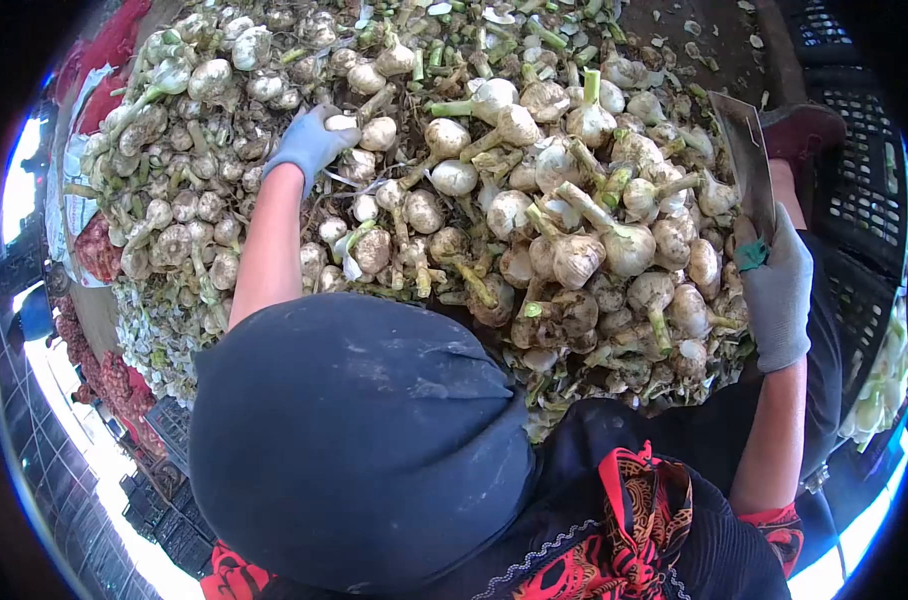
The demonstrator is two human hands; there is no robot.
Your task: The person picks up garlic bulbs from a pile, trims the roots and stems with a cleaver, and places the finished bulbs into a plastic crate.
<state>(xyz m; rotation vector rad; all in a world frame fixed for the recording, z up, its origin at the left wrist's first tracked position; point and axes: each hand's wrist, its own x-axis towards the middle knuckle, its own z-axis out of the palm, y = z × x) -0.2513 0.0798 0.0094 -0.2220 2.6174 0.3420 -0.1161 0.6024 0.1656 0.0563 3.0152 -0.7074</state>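
Observation:
My left hand (315, 146), in a pale blue-grey glove, reaches into the heap of garlic (444, 215). Its fingers are closed around a whitish garlic bulb (341, 122), partly hidden by the glove. Just beside the fingertips lies another garlic bulb (379, 134). On the other side, my right hand (780, 292), in a grey glove, grips a knife (746, 155) with a broad, flat metal blade pointing up and away. A bit of green material (751, 254) shows at the thumb. Many bulbs have soil, roots and cut stems on them.
A black plastic crate (864, 165) stands at the right, near a dark red shoe (804, 130). Red mesh sacks (124, 395) lie at the left. A head in a dark cap (359, 440) blocks the lower middle. Loose garlic skins litter the ground at the top.

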